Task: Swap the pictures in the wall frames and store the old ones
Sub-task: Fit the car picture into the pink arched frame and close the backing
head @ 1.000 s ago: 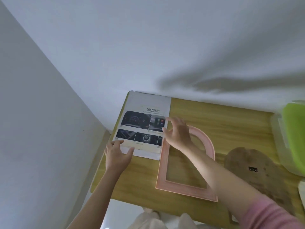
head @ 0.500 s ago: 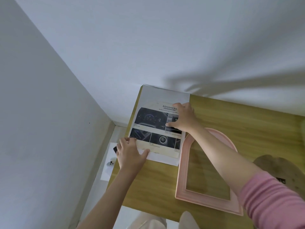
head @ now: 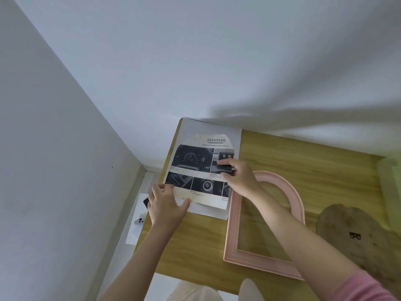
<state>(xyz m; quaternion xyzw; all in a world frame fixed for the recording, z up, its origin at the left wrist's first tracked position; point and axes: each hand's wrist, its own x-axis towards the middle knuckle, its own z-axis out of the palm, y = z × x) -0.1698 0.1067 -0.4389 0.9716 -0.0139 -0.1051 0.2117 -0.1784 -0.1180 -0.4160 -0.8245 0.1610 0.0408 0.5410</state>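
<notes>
A printed picture (head: 195,161) cut to an arch shape lies on a white sheet (head: 206,129) at the far left corner of the wooden table (head: 303,161). My left hand (head: 165,207) presses its lower left corner, thumb spread on the white sheet. The fingertips of my right hand (head: 240,179) rest on the picture's right edge. An empty pink arched frame (head: 233,224) lies flat just right of the picture, under my right forearm. A brown arched backing board (head: 342,227) lies further right.
White walls meet close behind and left of the table. On the floor left of the table lies a white paper with a small white object (head: 138,221). A blurred green-tinted container (head: 390,181) stands at the right edge.
My right hand moved from the top of the pink frame onto the picture's right side. My left hand stayed at the lower left corner. The view shifted left.
</notes>
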